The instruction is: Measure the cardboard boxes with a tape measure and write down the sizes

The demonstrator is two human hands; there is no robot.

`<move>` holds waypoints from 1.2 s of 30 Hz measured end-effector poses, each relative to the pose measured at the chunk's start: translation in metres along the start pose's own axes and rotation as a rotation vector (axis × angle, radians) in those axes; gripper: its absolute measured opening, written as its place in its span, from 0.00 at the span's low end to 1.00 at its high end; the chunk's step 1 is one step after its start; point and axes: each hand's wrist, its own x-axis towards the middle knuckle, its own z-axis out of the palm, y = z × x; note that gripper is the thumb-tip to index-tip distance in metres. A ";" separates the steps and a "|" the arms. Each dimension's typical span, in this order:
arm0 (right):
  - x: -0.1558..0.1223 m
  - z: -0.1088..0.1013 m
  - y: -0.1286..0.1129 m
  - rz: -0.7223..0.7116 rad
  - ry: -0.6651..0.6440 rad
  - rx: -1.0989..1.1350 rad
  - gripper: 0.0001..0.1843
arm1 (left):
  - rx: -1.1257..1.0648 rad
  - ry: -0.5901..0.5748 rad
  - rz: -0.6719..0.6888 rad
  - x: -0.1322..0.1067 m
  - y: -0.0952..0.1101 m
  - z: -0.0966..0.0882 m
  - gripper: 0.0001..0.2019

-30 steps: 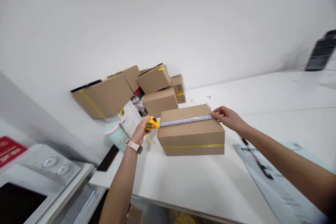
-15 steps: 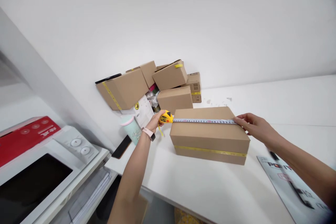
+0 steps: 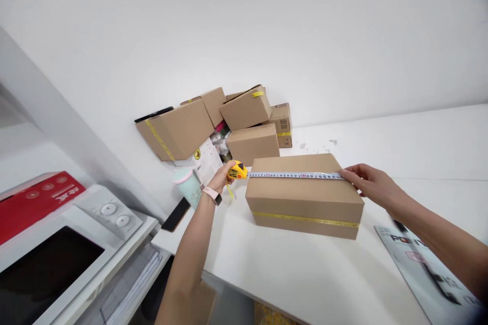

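A closed cardboard box [image 3: 305, 198] with a yellow tape strip along its front lies on the white table [image 3: 290, 269]. My left hand [image 3: 221, 177], with a watch on its wrist, is closed around a yellow tape measure [image 3: 238, 169] just off the box's left edge. The white blade [image 3: 290, 175] runs out of the case across the box's top. At the right edge, the fingers of my right hand [image 3: 362, 179] pinch the blade's end against the box; the very tip is hidden under them.
Several cardboard boxes [image 3: 179, 129] are stacked against the wall. A mint cup [image 3: 187, 186] and a dark flat object [image 3: 176, 214] stand left of my left hand. A microwave [image 3: 57, 259] bearing a red box [image 3: 38, 203] is at far left. A printed sheet [image 3: 419, 264] lies at right.
My left hand has drawn the tape measure case slightly left, away from the box, so a little more blade shows. My right hand stays at the box's right edge.
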 end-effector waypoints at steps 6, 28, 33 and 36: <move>-0.004 -0.001 -0.004 0.035 -0.006 -0.024 0.23 | -0.015 -0.010 0.053 -0.001 -0.001 -0.001 0.17; 0.023 -0.012 -0.073 -0.235 -0.126 0.084 0.27 | -0.205 -0.695 -0.091 -0.161 -0.003 0.059 0.35; 0.055 0.027 -0.088 -0.263 -0.201 -0.256 0.26 | -0.613 -0.607 -0.147 -0.169 -0.038 0.118 0.30; 0.076 0.048 -0.089 -0.222 -0.198 -0.382 0.22 | -0.682 -0.445 -0.222 -0.162 -0.029 0.143 0.33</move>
